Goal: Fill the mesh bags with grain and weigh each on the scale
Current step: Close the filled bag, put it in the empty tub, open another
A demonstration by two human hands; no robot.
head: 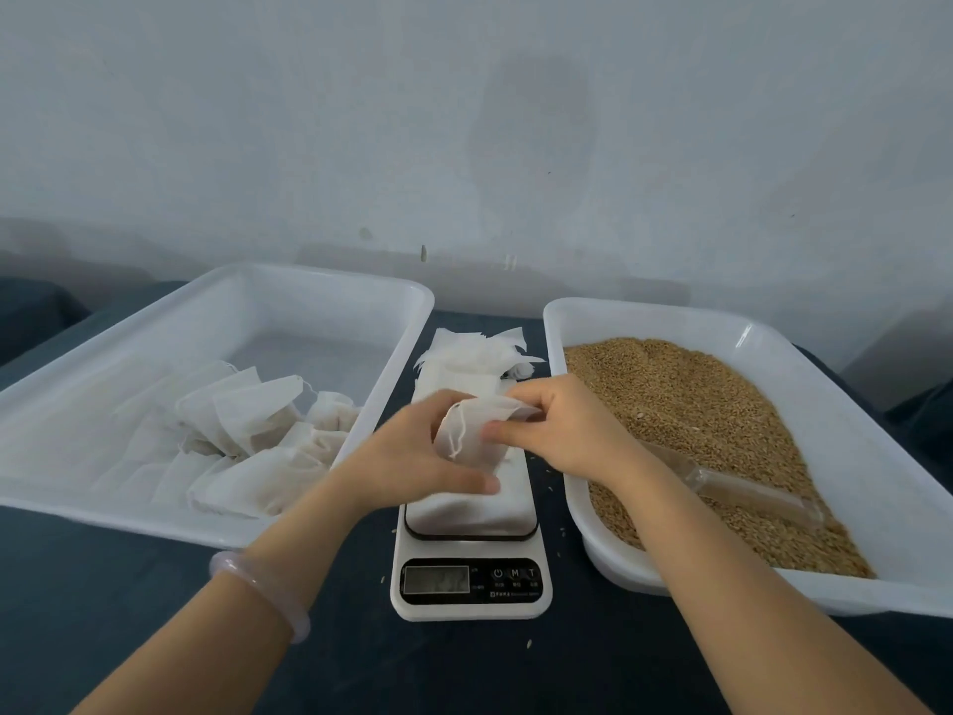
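Now mesh bag (468,440) in left hand (407,456)

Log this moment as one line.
step: readying mesh bag | left hand: holds mesh bag | right hand: pinches mesh bag rim | mesh bag: above scale | scoop: lying on grain in right tray

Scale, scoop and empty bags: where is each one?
scale (472,583), head view, its black display panel.
scoop (742,487), head view, middle of its clear body.
empty bags (472,353), head view, top sheet of the pile behind the scale.

Scale display (436,579) unreadable; right tray (851,430) cut by edge.
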